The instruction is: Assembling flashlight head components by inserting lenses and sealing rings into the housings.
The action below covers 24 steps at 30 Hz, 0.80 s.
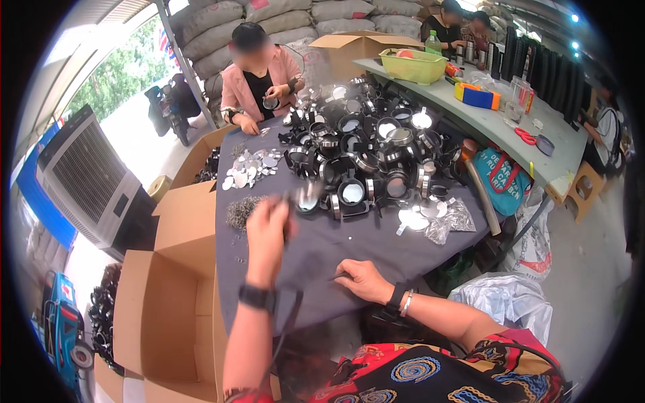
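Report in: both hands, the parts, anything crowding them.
Left hand: raised, blurred, grip unclear. Right hand: at the dark cloth, hold unclear. Round black parts: heaped beyond both hands, close to the left, possibly crowding it.

**An open-sided assembly workshop**

This looks like a small workshop for hand assembly. A dark cloth-covered surface (403,258) carries a heap of matching black-and-silver ring parts (400,136), with loose metal discs (259,168) sorted beside them. Bulging sacks (205,30) are stacked beyond the surface. Open cardboard boxes (138,302) stand along its left side, and a big air cooler (87,178) farther left of it. A co-worker (262,87) handles parts at its far edge.
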Tool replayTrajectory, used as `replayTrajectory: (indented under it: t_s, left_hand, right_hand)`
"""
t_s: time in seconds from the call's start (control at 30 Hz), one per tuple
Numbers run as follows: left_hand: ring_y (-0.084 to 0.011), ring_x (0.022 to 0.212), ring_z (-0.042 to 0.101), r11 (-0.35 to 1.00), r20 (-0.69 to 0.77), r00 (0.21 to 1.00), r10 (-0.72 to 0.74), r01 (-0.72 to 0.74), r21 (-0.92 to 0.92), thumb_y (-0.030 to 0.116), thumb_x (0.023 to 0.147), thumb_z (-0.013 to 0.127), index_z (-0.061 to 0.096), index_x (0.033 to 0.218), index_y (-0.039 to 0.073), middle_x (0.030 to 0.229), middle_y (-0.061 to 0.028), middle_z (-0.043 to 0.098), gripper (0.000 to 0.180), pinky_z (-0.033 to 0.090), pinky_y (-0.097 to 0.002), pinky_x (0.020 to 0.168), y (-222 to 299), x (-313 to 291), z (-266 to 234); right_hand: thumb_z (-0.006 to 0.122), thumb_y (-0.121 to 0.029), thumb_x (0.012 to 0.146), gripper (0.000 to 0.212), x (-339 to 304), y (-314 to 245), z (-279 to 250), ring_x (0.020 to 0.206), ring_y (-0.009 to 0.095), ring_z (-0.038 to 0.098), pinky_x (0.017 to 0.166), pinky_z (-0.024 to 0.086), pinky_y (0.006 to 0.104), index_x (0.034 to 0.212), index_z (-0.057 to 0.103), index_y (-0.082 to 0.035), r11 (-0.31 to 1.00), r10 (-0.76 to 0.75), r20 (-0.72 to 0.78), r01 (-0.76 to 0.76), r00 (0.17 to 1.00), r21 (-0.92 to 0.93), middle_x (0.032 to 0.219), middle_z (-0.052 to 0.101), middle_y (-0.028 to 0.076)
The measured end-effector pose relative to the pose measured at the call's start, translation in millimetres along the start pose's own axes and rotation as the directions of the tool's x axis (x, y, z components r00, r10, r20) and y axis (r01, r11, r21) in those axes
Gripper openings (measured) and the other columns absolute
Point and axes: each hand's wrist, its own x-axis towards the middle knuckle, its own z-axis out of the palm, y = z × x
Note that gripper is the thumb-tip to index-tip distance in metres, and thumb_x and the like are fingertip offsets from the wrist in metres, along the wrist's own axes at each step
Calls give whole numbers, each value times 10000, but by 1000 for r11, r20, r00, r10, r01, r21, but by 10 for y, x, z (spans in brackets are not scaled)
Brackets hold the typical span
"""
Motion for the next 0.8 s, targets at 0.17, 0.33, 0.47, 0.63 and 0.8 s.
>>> replayTrajectory:
  t_s: [0.17, 0.33, 0.47, 0.63, 0.8]
  left_hand:
    - [-188, 1144, 493, 995, 84, 995, 57, -50, -83, 326, 927, 537, 254, 1456, 10, 1298, -110, 478, 678, 432, -366, 905, 366, 541, 199]
    - [-239, 1100, 581, 982, 16, 1000, -13, 10, 190, 152, 876, 622, 489, 1283, -68, 1207, -200, 592, 482, 465, -315, 916, -324, -106, -424]
    - [-132, 659, 618, 907, -340, 900, -272, 358, 221, 168, 916, 537, 589, 877, 3, 778, -55, 632, 177, 493, -245, 595, -578, -1323, -1947]
    - [-98, 526, 488, 660, -308, 849, -430, 528, 534, 93, 834, 588, 554, 763, 3, 641, -4, 530, 119, 402, -240, 415, -1059, -2893, -3657]
    - [-109, 543, 499, 563, -373, 764, -527, 642, 520, 101, 836, 592, 564, 805, 8, 644, -14, 541, 103, 410, -248, 447, -1104, -3218, -3600]
  right_hand:
    - [655, -89, 824, 156, -17, -84, -7, 696, 303, 598, 621, 463, 363, 882, 529, -18, 996, -84, 81, 85, 993, 1, 805, 607, 134]
    - [659, -95, 812, 172, -17, -42, -48, 725, 333, 596, 621, 458, 396, 875, 513, -31, 996, -80, 74, 83, 994, -43, 810, 592, 126]
    - [656, -97, 799, 182, 5, 4, -45, 710, 340, 577, 608, 443, 424, 864, 494, -43, 986, -156, 71, 160, 985, -55, 801, 575, 114]
    - [665, -89, 779, 195, 29, 60, -15, 726, 337, 571, 612, 441, 425, 868, 496, -49, 972, -213, 76, 219, 974, -81, 796, 565, 101]
    - [664, -75, 768, 188, 53, 34, 36, 754, 324, 578, 632, 450, 418, 851, 497, -52, 969, -210, 110, 222, 972, -111, 794, 572, 94]
